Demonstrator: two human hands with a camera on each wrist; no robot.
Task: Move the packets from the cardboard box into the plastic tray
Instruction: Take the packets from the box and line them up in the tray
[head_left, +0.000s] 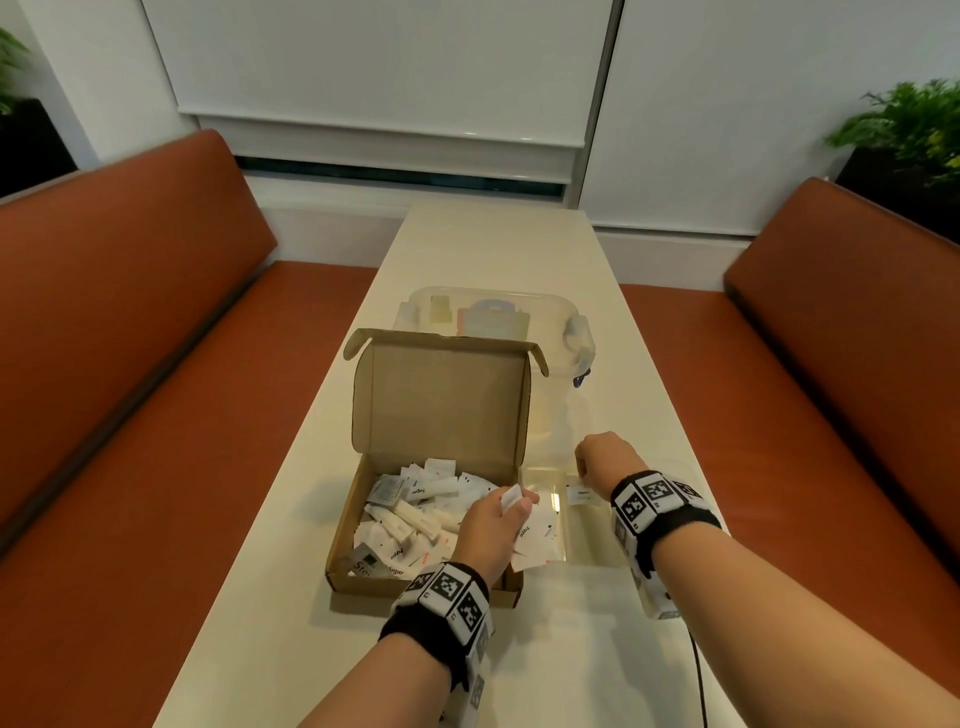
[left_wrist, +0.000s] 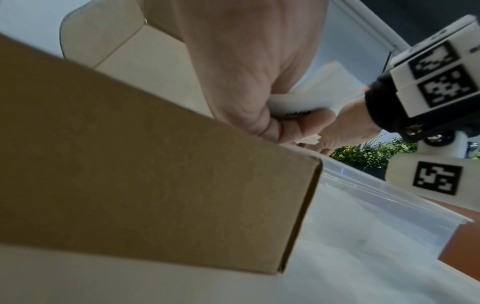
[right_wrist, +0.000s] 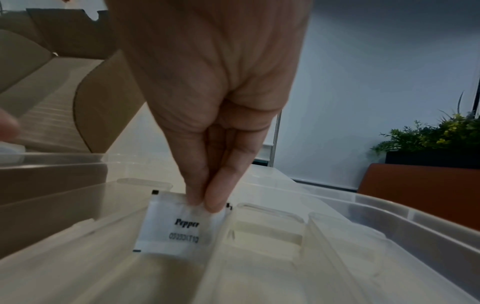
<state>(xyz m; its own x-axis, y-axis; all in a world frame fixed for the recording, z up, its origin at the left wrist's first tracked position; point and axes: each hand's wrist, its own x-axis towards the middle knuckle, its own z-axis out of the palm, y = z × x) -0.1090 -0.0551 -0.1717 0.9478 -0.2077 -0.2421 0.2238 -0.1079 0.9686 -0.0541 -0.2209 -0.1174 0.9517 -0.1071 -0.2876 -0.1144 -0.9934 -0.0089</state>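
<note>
cardboard box (head_left: 363, 525): at 9 o'clock on the surface (head_left: 488, 244), lid up, most packets (head_left: 415, 512) inside, task barely begun. left hand (head_left: 485, 530): over the box's 3 o'clock wall, clenched on a white packet (head_left: 510, 496); a loose grip could spill it short of the tray. plastic tray (head_left: 566, 558): at 3 o'clock, touching the box, a few packets in it. right hand (right_wrist: 207, 102): fingertips (right_wrist: 217, 202) pinching a pepper packet (right_wrist: 174, 228) upright against a divider; it may land in the wrong compartment.
</note>
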